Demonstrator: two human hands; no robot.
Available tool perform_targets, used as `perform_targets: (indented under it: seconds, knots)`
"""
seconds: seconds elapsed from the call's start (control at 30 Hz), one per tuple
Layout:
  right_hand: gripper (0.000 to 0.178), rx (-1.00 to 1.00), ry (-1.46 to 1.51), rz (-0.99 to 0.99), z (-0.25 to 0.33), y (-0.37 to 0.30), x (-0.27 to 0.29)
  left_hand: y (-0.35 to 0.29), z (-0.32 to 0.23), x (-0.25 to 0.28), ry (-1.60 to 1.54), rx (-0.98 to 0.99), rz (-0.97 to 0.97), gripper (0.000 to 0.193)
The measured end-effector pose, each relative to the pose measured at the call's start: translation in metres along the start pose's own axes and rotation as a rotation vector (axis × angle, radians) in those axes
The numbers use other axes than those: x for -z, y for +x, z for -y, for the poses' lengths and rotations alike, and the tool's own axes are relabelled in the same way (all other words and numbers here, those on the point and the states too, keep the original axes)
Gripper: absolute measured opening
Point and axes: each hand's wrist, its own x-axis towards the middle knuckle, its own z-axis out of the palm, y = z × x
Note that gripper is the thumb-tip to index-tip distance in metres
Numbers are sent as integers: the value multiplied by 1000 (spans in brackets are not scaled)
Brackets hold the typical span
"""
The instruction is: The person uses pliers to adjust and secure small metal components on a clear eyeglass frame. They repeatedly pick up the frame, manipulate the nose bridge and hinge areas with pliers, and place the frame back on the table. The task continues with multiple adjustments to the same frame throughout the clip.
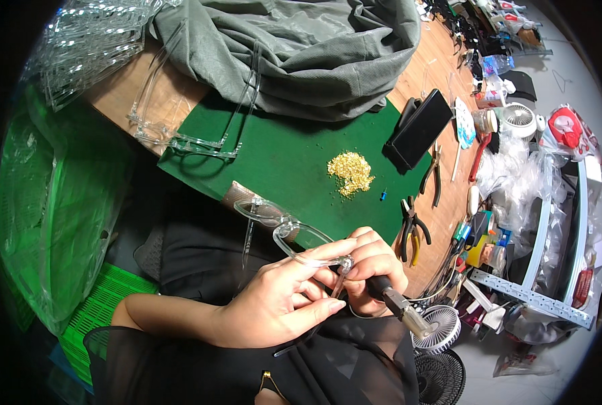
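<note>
My left hand [264, 310] holds a clear eyeglass frame [289, 221] near my lap, its fingers closed around the end by the hinge and temple. My right hand [380, 263] grips a black and metal powered screwdriver [401, 307] against that end; fingers hide its tip. The rims point away to the upper left, over the near edge of a green mat [294, 142]. On the mat lies a pile of tiny gold-coloured pieces [349, 172], with a small blue piece [383, 195] beside it. Another clear eyeglass frame [206, 144] rests at the mat's left corner.
Grey cloth [301, 61] is bunched at the back; stacked clear frames [98, 50] stand far left. A dark phone [421, 128], pliers [434, 177] and yellow-handled cutters [412, 229] lie right. Green crates [51, 202] are left, small fans [437, 329] lower right.
</note>
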Motion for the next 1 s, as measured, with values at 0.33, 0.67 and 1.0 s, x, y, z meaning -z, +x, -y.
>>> perform_targets:
  seconds: [0.33,0.67,1.0]
  knots:
    - [15,-35,146,-175,-4,-11,-10,1,-4,-1,-25,47,30,67]
    - [14,58,-8,-95,-3,-7,-6,2,-2,6,-232,77,85,62]
    - [14,21,86,-117,-6,-10,-9,2,-3,5,-175,61,71,63]
